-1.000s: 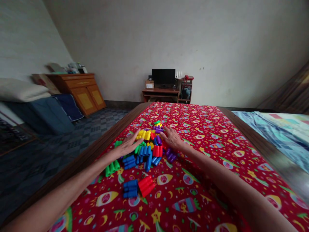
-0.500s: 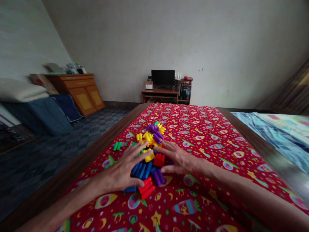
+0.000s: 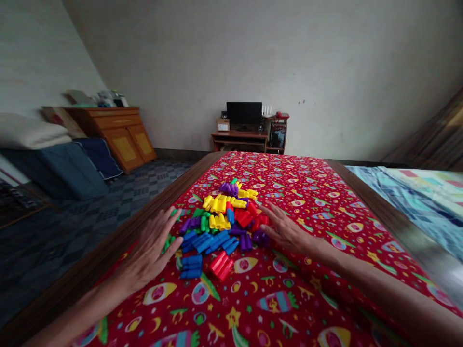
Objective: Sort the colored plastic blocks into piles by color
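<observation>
A loose pile of plastic toy blocks, shaped like joined tubes, lies between my hands. Blue blocks [image 3: 206,241] and a red block [image 3: 221,265] are at its near side, yellow blocks [image 3: 219,204] in the middle and purple blocks [image 3: 229,189] farther back. My left hand [image 3: 154,246] is open at the left edge of the pile, fingers stretched, partly covering some green blocks [image 3: 170,241]. On the right, my right hand [image 3: 284,229] is open beside the red and purple blocks, fingers extended. Whether its fingertips touch any block I cannot tell.
A red patterned cloth [image 3: 275,303] covers the long wooden table [image 3: 173,190]. Beyond its far end stands a desk [image 3: 238,137] with a monitor [image 3: 244,113]. A wooden cabinet [image 3: 126,140] is at the left, a bed [image 3: 415,193] at the right.
My hands have moved apart, the left one leftward and the right one rightward. The blocks between them now lie more spread out and flatter.
</observation>
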